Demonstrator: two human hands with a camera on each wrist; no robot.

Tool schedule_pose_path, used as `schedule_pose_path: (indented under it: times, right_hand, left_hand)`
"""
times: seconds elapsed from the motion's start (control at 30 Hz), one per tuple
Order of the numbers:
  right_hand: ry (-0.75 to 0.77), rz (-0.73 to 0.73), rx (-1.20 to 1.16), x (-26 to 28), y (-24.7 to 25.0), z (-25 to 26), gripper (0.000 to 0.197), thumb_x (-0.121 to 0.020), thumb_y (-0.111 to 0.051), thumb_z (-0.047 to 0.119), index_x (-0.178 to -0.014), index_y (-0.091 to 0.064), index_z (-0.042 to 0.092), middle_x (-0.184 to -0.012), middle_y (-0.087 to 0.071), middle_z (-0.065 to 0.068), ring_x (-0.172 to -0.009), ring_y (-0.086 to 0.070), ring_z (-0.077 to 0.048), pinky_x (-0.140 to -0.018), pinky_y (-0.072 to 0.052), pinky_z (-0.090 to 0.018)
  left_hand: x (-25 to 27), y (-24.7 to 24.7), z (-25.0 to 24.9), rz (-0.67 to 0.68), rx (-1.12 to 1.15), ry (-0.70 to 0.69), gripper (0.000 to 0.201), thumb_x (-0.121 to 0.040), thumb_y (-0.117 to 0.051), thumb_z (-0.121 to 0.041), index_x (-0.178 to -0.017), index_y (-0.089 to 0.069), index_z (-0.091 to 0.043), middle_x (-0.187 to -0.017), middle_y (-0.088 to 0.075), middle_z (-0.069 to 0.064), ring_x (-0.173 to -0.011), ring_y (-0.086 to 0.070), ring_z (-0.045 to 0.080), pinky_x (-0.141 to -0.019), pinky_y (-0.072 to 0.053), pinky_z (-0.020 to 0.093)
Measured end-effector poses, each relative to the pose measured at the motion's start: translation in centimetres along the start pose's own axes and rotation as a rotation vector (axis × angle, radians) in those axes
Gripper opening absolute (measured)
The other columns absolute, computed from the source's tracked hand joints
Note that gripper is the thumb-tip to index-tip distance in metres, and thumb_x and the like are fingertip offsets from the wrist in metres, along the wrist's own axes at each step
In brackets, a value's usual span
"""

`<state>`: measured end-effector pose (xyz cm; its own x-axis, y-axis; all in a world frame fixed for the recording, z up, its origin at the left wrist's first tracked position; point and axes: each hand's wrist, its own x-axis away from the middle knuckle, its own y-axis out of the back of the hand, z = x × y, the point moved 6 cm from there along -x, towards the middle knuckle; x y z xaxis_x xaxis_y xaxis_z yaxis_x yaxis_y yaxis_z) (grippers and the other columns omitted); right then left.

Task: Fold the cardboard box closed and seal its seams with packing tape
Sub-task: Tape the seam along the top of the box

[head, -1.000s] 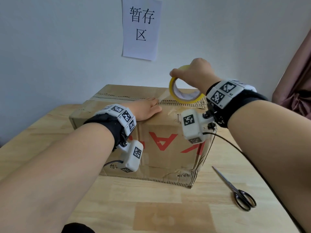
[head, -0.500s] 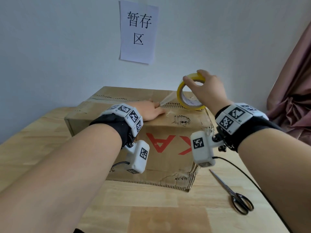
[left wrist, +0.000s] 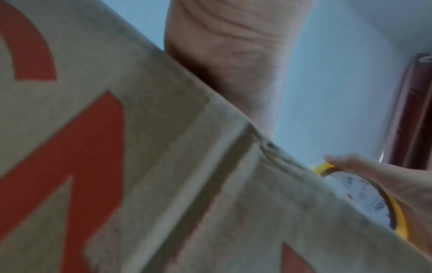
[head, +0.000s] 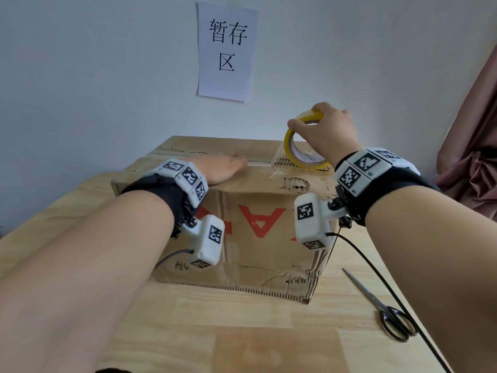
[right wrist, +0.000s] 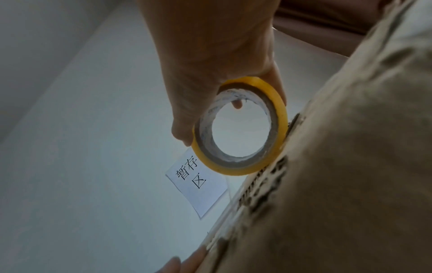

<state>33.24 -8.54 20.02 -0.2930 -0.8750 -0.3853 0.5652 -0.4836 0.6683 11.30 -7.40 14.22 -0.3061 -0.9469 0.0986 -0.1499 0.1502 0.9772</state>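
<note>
Left hand (head: 224, 169) lies flat, fingers straight, palm down on the top of the cardboard box (head: 258, 246), pressing a strip of clear tape (head: 262, 164) onto the centre seam. Right hand (head: 326, 130) grips the tape roll (head: 305, 154), fingers curled over its upper rim and one fingertip inside the core; the roll stands on edge on the seam near the box's right end, its yellow ring facing the viewer, with film running from it leftward toward the left fingertips. Seam and strip run left to right along the box's long axis. Flaps are folded down. Large red letters, upside down and only partly visible, mark the near side of the box. Box stands on the wooden table (head: 242, 332). Scissors (head: 382, 308) lie on the table right of the box, handles nearer the viewer. Paper sign (head: 227, 51) on the wall behind reads "暂存区".
</note>
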Motion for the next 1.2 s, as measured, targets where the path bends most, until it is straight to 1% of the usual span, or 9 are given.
schedule_pose_path:
  times: [0.07, 0.17, 0.37, 0.53, 0.7, 0.83, 0.93, 1.0, 1.2]
  right_hand:
    - [0.000, 0.002, -0.006, 0.0, 0.1, -0.1, 0.070, -0.074, -0.058, 0.067, -0.132, -0.046, 0.029, -0.124, -0.044, -0.009, -0.105, -0.053, -0.032, -0.091, -0.047, -0.041]
    - [0.017, 0.000, -0.012, 0.1, 0.2, -0.3, 0.071, -0.075, -0.058, 0.067, -0.133, -0.045, 0.028, -0.125, -0.044, -0.010, -0.104, -0.054, -0.031, -0.092, -0.047, -0.041]
    - [0.040, 0.024, -0.014, -0.1, 0.4, -0.4, 0.070, -0.079, -0.057, 0.065, -0.135, -0.044, 0.024, -0.127, -0.045, -0.011, -0.106, -0.051, -0.027, -0.088, -0.044, -0.036]
    - [0.056, 0.021, -0.020, 0.1, 0.6, -0.5, 0.070, -0.081, -0.056, 0.065, -0.135, -0.043, 0.023, -0.125, -0.045, -0.011, -0.097, -0.052, -0.023, -0.084, -0.045, -0.034]
    - [0.049, 0.022, -0.027, -0.1, 0.8, 0.1, 0.068, -0.081, -0.050, 0.069, -0.126, -0.050, 0.020, -0.111, -0.051, -0.005, -0.093, -0.054, -0.020, -0.078, -0.045, -0.033]
    - [-0.001, 0.001, -0.066, -0.6, 1.4, 0.5, 0.066, -0.077, -0.054, 0.071, -0.108, -0.051, 0.013, -0.089, -0.054, 0.001, -0.083, -0.054, -0.018, -0.062, -0.041, -0.029]
    - [-0.038, 0.005, -0.066, -0.3, 0.8, -0.1, 0.074, -0.071, -0.059, 0.071, -0.117, -0.046, 0.013, -0.102, -0.056, -0.003, -0.089, -0.056, -0.020, -0.063, -0.042, -0.031]
    - [-0.026, -0.006, -0.034, -0.4, 1.1, 0.1, 0.070, -0.070, -0.061, 0.066, -0.114, -0.047, 0.014, -0.105, -0.055, -0.004, -0.090, -0.055, -0.021, -0.066, -0.045, -0.032]
    - [0.068, -0.004, 0.271, -1.0, 3.4, 0.8, 0.073, -0.068, -0.068, 0.060, -0.119, -0.045, 0.013, -0.114, -0.046, -0.009, -0.106, -0.047, -0.030, -0.076, -0.044, -0.038]
  left_hand:
    - [0.2, 0.3, 0.4, 0.000, 0.025, 0.010, 0.057, -0.100, -0.012, -0.048, -0.141, -0.043, -0.020, -0.148, -0.039, 0.010, -0.128, -0.043, 0.026, -0.111, -0.028, 0.038]
    - [0.3, 0.1, -1.3, -0.010, -0.002, 0.008, 0.053, -0.103, -0.013, -0.038, -0.141, -0.041, -0.014, -0.152, -0.031, 0.011, -0.136, -0.034, 0.026, -0.112, -0.025, 0.037]
    - [-0.5, -0.8, -4.7, 0.008, -0.045, -0.071, 0.051, -0.103, -0.018, -0.040, -0.148, -0.027, -0.019, -0.159, -0.013, 0.003, -0.146, -0.012, 0.020, -0.118, -0.010, 0.037]
    - [-0.3, -0.9, -6.4, 0.047, -0.059, -0.103, 0.052, -0.103, -0.016, -0.041, -0.150, -0.020, -0.017, -0.159, -0.009, 0.002, -0.146, -0.009, 0.019, -0.115, -0.009, 0.033]
    - [0.1, -0.9, -6.2, 0.059, -0.027, -0.106, 0.053, -0.103, -0.019, -0.042, -0.150, -0.019, -0.019, -0.159, -0.008, 0.000, -0.146, -0.013, 0.017, -0.115, -0.009, 0.029]
    - [0.1, -1.1, -6.2, 0.076, -0.030, -0.094, 0.053, -0.103, -0.018, -0.041, -0.151, -0.014, -0.018, -0.160, -0.004, 0.002, -0.147, -0.007, 0.018, -0.116, -0.006, 0.030]
    - [0.0, -1.2, -6.1, 0.087, -0.028, -0.091, 0.053, -0.103, -0.017, -0.040, -0.151, -0.013, -0.017, -0.160, -0.003, 0.003, -0.147, -0.005, 0.019, -0.118, -0.006, 0.034]
    - [0.0, -1.2, -6.1, 0.088, -0.025, -0.089, 0.053, -0.103, -0.017, -0.040, -0.151, -0.012, -0.018, -0.160, -0.003, 0.004, -0.147, -0.005, 0.020, -0.119, -0.006, 0.035]
    - [0.0, -1.1, -6.2, 0.090, -0.038, -0.078, 0.053, -0.104, -0.015, -0.039, -0.152, -0.008, -0.018, -0.160, -0.001, 0.003, -0.147, -0.003, 0.020, -0.118, -0.005, 0.036]
